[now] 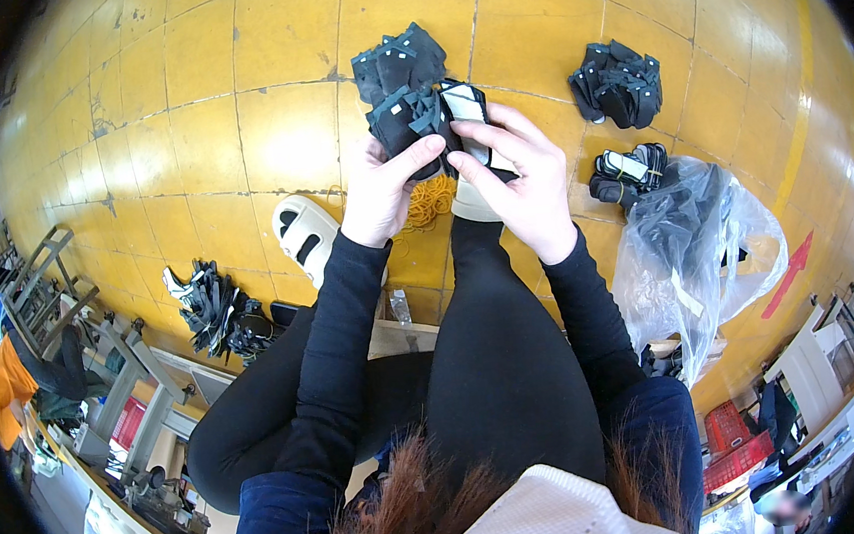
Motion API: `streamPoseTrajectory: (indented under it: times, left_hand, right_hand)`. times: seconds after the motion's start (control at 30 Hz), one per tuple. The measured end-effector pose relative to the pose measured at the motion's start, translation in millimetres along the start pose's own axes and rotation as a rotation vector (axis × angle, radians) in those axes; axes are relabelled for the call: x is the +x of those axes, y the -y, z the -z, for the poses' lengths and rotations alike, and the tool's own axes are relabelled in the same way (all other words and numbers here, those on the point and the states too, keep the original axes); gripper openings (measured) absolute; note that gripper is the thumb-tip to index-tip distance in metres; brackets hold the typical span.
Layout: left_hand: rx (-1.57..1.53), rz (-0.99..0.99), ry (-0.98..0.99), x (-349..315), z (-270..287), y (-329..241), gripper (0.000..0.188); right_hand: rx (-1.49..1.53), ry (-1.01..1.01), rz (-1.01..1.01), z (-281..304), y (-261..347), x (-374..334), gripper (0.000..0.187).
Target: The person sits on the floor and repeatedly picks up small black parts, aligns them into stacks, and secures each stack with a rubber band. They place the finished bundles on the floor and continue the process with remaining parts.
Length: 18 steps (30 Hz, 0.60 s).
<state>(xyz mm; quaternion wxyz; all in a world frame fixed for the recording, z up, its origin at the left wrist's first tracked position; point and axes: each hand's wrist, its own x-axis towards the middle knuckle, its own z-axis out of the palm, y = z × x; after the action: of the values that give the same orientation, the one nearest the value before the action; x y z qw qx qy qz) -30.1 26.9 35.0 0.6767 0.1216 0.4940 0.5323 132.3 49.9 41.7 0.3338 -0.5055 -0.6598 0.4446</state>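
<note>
Both my hands are raised over the floor in front of my knees. My left hand (378,189) is closed, thumb on top, around a small stack of dark fabric pieces (398,129) with teal edges and little white tags. Touching that stack on its right is a dark piece with a white panel (465,103), pinched between the thumb and fingers of my right hand (529,181). Beyond my hands lies a heap of similar dark fabric pieces (399,60). Yellow rubber bands (429,205) lie in a tangle below my hands, partly hidden by them.
At right, a dark fabric pile (623,86) lies above a banded bundle (632,166) and a clear plastic bag (682,257). Another dark pile (215,309) sits at left, near a beige sandal (306,234). Metal frames (42,287) stand far left; red crates (734,449) lower right.
</note>
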Motion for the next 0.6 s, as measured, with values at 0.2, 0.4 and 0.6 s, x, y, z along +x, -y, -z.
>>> streamPoseTrajectory:
  times: [0.2, 0.4, 0.6]
  left_hand:
    - [0.034, 0.017, 0.019, -2, 4, 0, 0.034]
    - [-0.033, 0.036, -0.014, -1, 0, 0, 0.036]
    - [-0.071, 0.042, -0.002, -2, -1, 8, 0.030]
  right_hand:
    - [0.042, -0.008, 0.002, 2, 0, 1, 0.030]
    - [-0.035, -0.113, -0.001, -3, -1, -4, 0.021]
    - [0.037, -0.145, -0.040, 0, 5, 1, 0.020]
